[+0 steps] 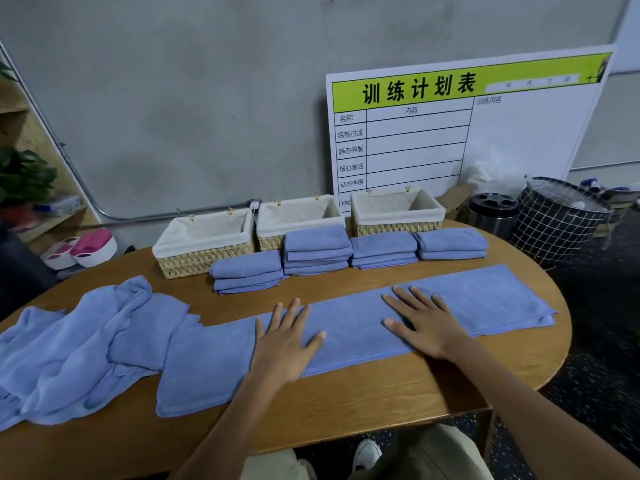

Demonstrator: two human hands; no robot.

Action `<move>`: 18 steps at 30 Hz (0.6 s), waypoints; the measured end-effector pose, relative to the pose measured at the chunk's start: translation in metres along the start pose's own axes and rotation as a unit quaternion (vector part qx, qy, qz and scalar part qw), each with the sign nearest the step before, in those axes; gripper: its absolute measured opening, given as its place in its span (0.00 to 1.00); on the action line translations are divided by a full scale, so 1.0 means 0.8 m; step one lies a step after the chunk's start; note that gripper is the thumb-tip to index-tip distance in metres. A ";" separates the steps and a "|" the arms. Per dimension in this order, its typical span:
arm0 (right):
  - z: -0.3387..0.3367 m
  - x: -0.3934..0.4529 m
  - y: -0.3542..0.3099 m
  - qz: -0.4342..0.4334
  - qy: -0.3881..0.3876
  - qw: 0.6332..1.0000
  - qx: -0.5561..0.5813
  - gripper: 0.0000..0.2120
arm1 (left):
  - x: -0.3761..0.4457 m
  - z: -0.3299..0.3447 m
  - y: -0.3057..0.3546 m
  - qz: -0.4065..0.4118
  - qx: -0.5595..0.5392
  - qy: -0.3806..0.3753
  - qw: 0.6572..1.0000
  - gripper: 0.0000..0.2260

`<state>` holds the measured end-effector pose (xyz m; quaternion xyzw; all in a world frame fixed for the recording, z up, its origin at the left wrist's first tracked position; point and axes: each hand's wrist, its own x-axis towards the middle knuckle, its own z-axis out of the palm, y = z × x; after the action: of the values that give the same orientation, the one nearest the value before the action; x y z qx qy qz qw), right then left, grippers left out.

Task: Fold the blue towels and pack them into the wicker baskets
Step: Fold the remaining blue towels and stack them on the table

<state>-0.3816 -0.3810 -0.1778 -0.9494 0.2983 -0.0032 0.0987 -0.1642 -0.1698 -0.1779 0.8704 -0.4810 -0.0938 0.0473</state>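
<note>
A long blue towel (485, 299), folded lengthwise, lies stretched across the wooden table (346, 407). My left hand (285, 344) and my right hand (424, 323) both press flat on its middle with fingers spread. A heap of loose blue towels (69, 348) lies at the left. Behind the long towel stand several stacks of folded blue towels (317, 251). At the table's back are three lined wicker baskets: left (204, 258), middle (298, 220), right (394, 213). No towel shows inside any of them.
A white planning board (450, 133) leans on the grey wall behind the baskets. A black canister (493, 211) and a grid-patterned bin (557, 220) stand beyond the table's right end. A plant and shelves are at the far left.
</note>
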 end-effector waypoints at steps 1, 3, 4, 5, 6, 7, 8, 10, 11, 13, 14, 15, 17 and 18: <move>-0.002 -0.004 0.014 0.011 0.005 1.000 0.002 0.47 | 0.001 -0.001 -0.001 -0.002 0.000 -0.003 1.000 0.35; -0.004 -0.012 0.036 0.029 0.010 0.999 0.009 0.51 | 0.005 -0.004 0.003 -0.008 0.005 -0.006 1.000 0.34; -0.004 -0.014 0.041 0.033 0.011 0.999 0.010 0.51 | 0.008 -0.006 0.011 -0.008 0.008 -0.004 1.000 0.34; -0.003 -0.015 0.043 0.035 0.013 0.999 0.008 0.51 | 0.013 -0.008 0.024 0.000 0.007 0.002 1.000 0.33; -0.002 -0.014 0.041 0.033 0.017 0.999 0.009 0.50 | 0.018 -0.010 0.043 0.016 -0.002 0.012 1.000 0.33; -0.001 -0.013 0.039 0.031 0.020 0.999 0.011 0.49 | 0.025 -0.011 0.068 0.040 -0.019 0.020 0.999 0.33; 0.000 -0.012 0.037 0.029 0.022 0.999 0.014 0.48 | 0.032 -0.010 0.096 0.067 -0.036 0.023 0.997 0.33; 0.000 -0.011 0.040 0.024 0.026 0.999 0.019 0.48 | 0.046 -0.001 0.151 0.111 -0.051 0.010 0.992 0.32; -0.001 -0.011 0.044 0.021 0.025 0.999 0.019 0.49 | 0.054 0.004 0.172 0.125 -0.043 -0.003 0.991 0.32; -0.005 -0.011 0.055 0.023 0.023 0.999 0.016 0.49 | 0.066 0.015 0.193 0.136 -0.003 -0.019 0.991 0.33; -0.004 -0.013 0.067 0.031 0.023 0.999 0.023 0.47 | 0.072 0.023 0.198 0.135 0.014 -0.022 0.990 0.33; -0.006 -0.013 0.074 0.035 0.027 0.999 0.030 0.45 | 0.074 0.026 0.193 0.130 0.023 -0.017 0.991 0.33; -0.007 -0.018 0.097 0.057 0.037 0.997 0.041 0.45 | 0.074 0.027 0.186 0.126 0.030 -0.016 0.991 0.33; -0.007 -0.022 0.112 0.071 0.042 0.996 0.044 0.47 | 0.074 0.027 0.187 0.126 0.029 -0.017 0.992 0.33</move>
<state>-0.4471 -0.4435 -0.1886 -0.9194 0.3688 -0.0492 0.1275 -0.2616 -0.2998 -0.1799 0.8024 -0.5897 -0.0877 0.0252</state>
